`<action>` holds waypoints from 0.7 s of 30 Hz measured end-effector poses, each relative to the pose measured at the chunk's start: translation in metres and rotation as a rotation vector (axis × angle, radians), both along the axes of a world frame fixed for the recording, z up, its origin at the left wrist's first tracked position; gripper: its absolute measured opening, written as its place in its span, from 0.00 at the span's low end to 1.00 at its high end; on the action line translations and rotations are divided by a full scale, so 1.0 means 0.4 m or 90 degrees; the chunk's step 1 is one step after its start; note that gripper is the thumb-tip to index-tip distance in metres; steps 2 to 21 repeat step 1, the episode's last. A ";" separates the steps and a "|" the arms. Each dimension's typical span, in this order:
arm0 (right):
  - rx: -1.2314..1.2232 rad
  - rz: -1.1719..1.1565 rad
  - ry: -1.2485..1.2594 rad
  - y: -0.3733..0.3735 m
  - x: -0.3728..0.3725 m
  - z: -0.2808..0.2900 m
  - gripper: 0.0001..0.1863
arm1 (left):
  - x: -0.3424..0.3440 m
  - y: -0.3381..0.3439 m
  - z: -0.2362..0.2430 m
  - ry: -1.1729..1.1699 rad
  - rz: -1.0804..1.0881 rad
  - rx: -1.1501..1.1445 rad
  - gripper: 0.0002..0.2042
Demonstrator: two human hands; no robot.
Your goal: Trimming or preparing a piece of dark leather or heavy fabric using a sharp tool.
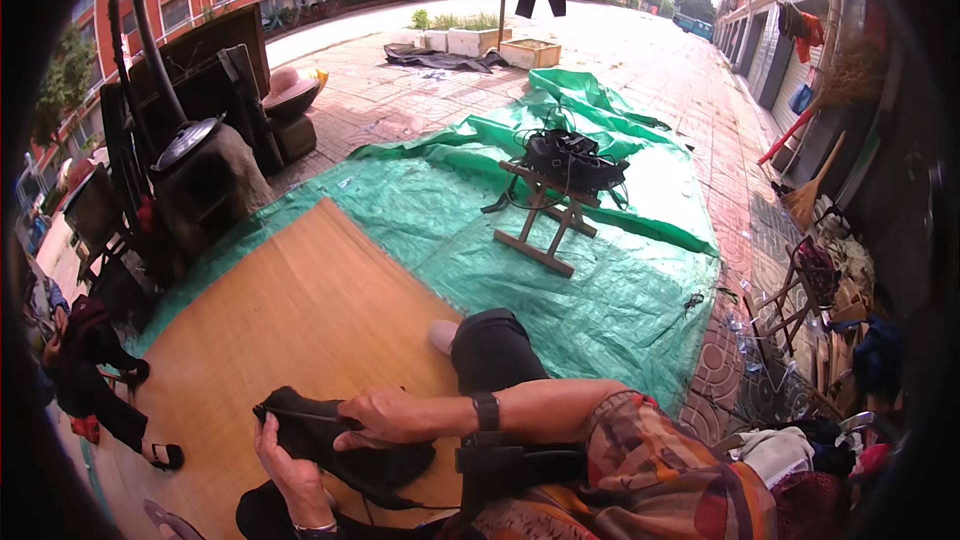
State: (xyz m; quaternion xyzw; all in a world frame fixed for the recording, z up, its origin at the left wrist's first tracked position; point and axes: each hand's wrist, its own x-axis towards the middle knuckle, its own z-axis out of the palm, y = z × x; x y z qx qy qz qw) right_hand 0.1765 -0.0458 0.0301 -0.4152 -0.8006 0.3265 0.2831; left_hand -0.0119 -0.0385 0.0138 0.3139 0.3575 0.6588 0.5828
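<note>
A black cloth piece (385,465) lies over my lap, its far-left end raised. My left hand (292,470) grips that end from below, thumb pointing up along its edge. Closed just right of it, my right hand (395,415) is over the cloth's upper side. A thin, straight, rod-like thing (305,414) runs from the right fist to the cloth's left end; its kind is too small to tell. A dark cord trails from the cloth's lower edge. The right wrist wears a black band.
Under me lies a wooden board (310,290), beside a green tarp (390,200). On the tarp a small folding stool (540,230) bears a black bundle with cords (572,160). A sooty stove (210,180) stands left; another person (95,370) sits there. Heaped clothes (775,455) lie right.
</note>
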 end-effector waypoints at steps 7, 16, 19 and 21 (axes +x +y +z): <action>-0.002 0.003 0.001 -0.002 0.002 0.008 0.24 | 0.000 -0.002 0.002 0.002 -0.005 0.002 0.16; -0.002 0.003 0.001 -0.002 0.002 0.008 0.24 | 0.000 -0.002 0.002 0.002 -0.005 0.002 0.16; -0.002 0.003 0.001 -0.002 0.002 0.008 0.24 | 0.000 -0.002 0.002 0.002 -0.005 0.002 0.16; -0.002 0.003 0.001 -0.002 0.002 0.008 0.24 | 0.000 -0.002 0.002 0.002 -0.005 0.002 0.16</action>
